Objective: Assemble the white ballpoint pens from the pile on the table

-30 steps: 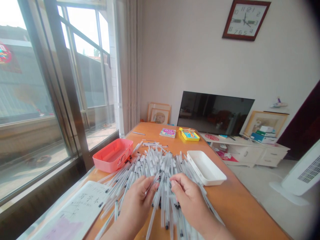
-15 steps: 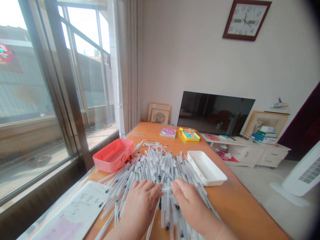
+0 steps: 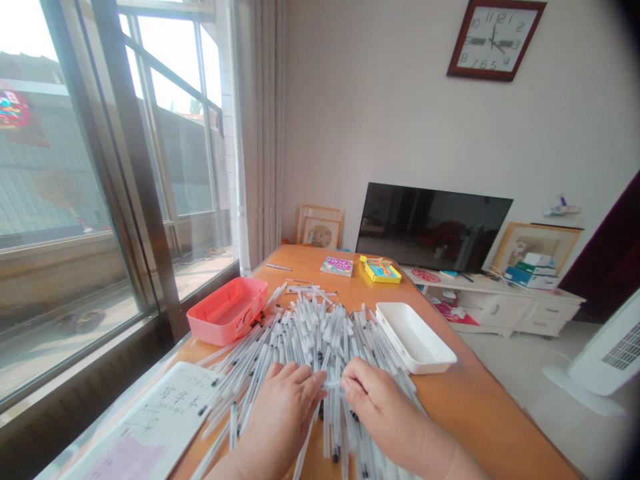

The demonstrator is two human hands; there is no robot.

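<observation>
Above a large pile of translucent pens (image 3: pixel 300 333), many with black ends, my two hands meet almost fingertip to fingertip. A short length of a clear pen (image 3: pixel 332 385) shows between them, lying crosswise. My left hand (image 3: pixel 287 407) is closed on its left end, thumb and fingers pinched together. At the other end my right hand (image 3: pixel 375 400) is curled shut around the pen. Most of that pen is hidden by the fingers. Loose pens lie under and around both hands, pointing in many directions.
A red plastic tray (image 3: pixel 227 312) stands left of the pile, a white tray (image 3: pixel 416 339) right. A notebook (image 3: pixel 145 420) lies at near left. Farther back are a small book (image 3: pixel 337 266), a yellow box (image 3: pixel 380 269) and a single pen (image 3: pixel 279 267). The table edge (image 3: pixel 500 387) runs along the right.
My right hand has turned slightly and its fingers have curled in more around the pen. My left hand stays nearly in place. The whole view has shifted very slightly.
</observation>
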